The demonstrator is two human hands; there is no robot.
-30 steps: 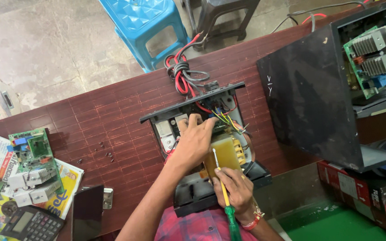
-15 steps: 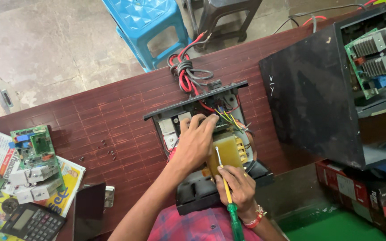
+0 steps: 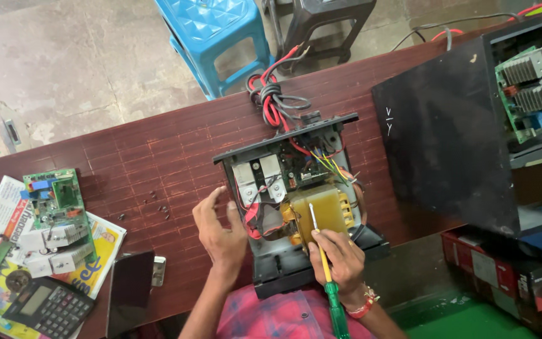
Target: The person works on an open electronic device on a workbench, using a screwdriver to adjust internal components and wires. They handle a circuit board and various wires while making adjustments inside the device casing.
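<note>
A green circuit board lies far left of the open power box, which sits mid-counter. The left hand is open, fingers loose, beside the box's left wall. The right hand grips a green screwdriver, its tip on the yellow transformer. Best to hold the box firm and keep the tip straight.

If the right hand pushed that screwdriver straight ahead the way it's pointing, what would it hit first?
The right hand aims the screwdriver up over the yellow-taped transformer. Its tip already seems to rest on that. Sliding past it, it would likely meet the small circuit board behind, though depth is hard to judge.
</note>
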